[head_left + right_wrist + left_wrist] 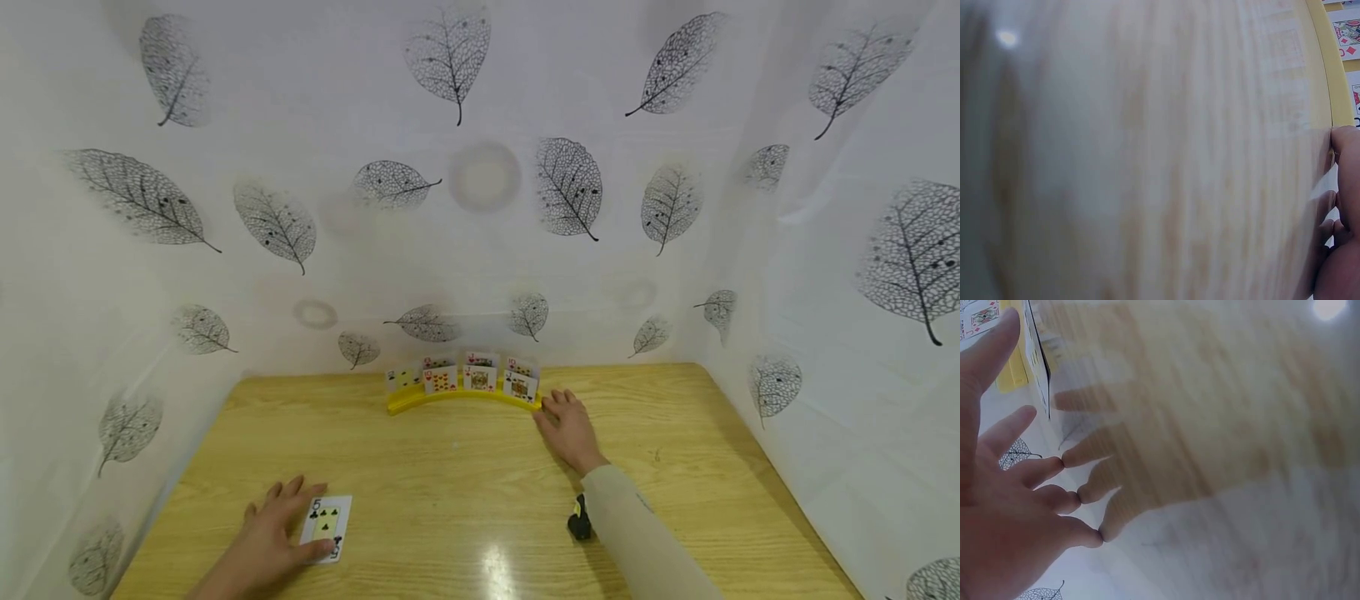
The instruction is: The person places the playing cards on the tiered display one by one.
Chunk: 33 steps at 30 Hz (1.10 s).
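Observation:
My left hand holds a five of clubs playing card low over the table, face up, its thumb at the near edge and index finger at the far edge. In the left wrist view the card shows nearly edge-on, and the other fingertips touch the tabletop. A curved yellow card holder stands at the back with several cards in two rows, among them a ten of hearts. Right thumb and index finger are at the holder's right end, where my right hand grips it; its other fingers are partly hidden.
A small black object with a yellow patch lies beside the right forearm. The wooden table meets white leaf-printed sheets at the back and both sides.

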Each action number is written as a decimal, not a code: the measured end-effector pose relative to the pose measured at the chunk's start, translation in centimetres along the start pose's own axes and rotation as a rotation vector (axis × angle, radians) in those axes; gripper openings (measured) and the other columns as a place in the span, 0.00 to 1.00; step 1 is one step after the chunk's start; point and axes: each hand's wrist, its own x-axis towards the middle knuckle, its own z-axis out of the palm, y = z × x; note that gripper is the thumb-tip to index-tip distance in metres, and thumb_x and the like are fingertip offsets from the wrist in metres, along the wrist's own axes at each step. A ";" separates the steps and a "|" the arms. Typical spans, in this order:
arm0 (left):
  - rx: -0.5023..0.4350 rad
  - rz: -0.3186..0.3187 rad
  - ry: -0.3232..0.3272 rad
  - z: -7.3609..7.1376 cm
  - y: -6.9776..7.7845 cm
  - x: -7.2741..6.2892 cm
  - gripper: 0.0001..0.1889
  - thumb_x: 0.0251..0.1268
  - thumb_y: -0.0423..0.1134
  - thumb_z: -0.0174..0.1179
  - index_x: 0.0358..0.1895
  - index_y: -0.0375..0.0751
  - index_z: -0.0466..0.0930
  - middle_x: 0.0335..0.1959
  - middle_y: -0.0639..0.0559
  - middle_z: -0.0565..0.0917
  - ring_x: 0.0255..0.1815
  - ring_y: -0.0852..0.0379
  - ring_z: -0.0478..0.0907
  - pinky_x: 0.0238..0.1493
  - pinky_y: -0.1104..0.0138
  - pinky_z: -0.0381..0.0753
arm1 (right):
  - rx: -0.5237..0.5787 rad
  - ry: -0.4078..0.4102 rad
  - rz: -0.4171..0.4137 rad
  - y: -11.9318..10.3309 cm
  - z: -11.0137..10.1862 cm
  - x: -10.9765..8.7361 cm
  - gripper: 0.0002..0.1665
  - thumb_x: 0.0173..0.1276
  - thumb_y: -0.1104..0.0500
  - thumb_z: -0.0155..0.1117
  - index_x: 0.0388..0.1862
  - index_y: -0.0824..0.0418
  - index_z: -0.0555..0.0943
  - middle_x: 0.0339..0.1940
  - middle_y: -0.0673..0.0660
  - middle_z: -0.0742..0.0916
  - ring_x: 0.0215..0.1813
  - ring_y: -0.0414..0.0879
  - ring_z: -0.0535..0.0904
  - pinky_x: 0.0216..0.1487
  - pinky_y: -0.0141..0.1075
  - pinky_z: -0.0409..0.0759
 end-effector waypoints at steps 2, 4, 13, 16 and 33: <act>-0.003 0.005 -0.007 -0.1 0.0 0.0 0.43 0.53 0.55 0.80 0.71 0.38 0.77 0.72 0.15 0.67 0.68 0.02 0.54 0.50 0.07 0.48 | -0.003 0.003 -0.002 0.1 0.0 0.0 0.31 0.81 0.50 0.61 0.72 0.71 0.76 0.78 0.73 0.72 0.83 0.73 0.59 0.84 0.66 0.54; -0.004 -0.001 -0.017 -0.1 -0.1 0.0 0.44 0.54 0.55 0.79 0.71 0.38 0.76 0.73 0.15 0.66 0.69 0.03 0.54 0.51 0.08 0.48 | -0.013 0.005 -0.005 0.2 0.1 0.0 0.31 0.81 0.50 0.61 0.72 0.71 0.76 0.78 0.73 0.73 0.83 0.73 0.59 0.84 0.66 0.54; -0.005 -0.029 -0.047 -0.1 -0.7 0.0 0.44 0.55 0.56 0.79 0.72 0.37 0.75 0.74 0.16 0.65 0.72 0.05 0.52 0.53 0.09 0.48 | -0.020 0.003 -0.012 0.2 0.1 0.1 0.32 0.81 0.49 0.61 0.72 0.70 0.76 0.78 0.73 0.73 0.83 0.74 0.59 0.84 0.66 0.55; -0.004 -0.029 -0.044 0.0 -0.8 0.0 0.44 0.55 0.55 0.79 0.72 0.36 0.76 0.75 0.16 0.64 0.72 0.05 0.52 0.54 0.09 0.48 | -0.032 0.002 -0.014 0.2 0.1 0.1 0.32 0.81 0.49 0.60 0.72 0.71 0.76 0.78 0.73 0.73 0.82 0.74 0.60 0.84 0.66 0.55; 0.011 -0.131 -0.091 0.0 -0.7 0.7 0.47 0.51 0.59 0.79 0.72 0.35 0.76 0.77 0.18 0.62 0.75 0.08 0.50 0.59 0.11 0.47 | -0.007 0.015 -0.006 0.1 0.1 0.0 0.32 0.80 0.49 0.61 0.71 0.71 0.77 0.78 0.73 0.73 0.83 0.73 0.59 0.84 0.66 0.55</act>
